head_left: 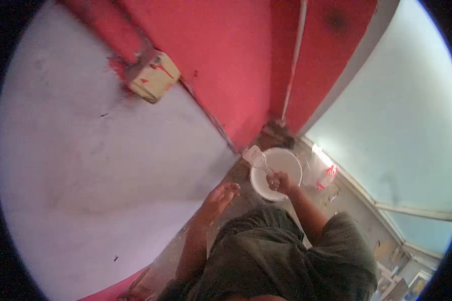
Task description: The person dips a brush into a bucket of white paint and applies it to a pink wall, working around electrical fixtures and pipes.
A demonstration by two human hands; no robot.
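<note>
My right hand (pixel 280 182) is closed round the handle of a pale paint brush (pixel 256 157), whose wide head points up and to the left. Under the brush and hand stands a round white bucket (pixel 292 173) on the floor; its inside looks pale. My left hand (pixel 223 196) holds nothing, its fingers apart and partly curled, to the left of the bucket and near the white lower part of the wall (pixel 110 175).
A yellowish box with red smears (pixel 158 75) is fixed to the wall at upper left. Red wall (pixel 221 55) rises ahead. Right of the bucket lies a clear plastic bag with red marks (pixel 320 170), beside a pale blue panel (pixel 397 125). Clutter sits at lower right.
</note>
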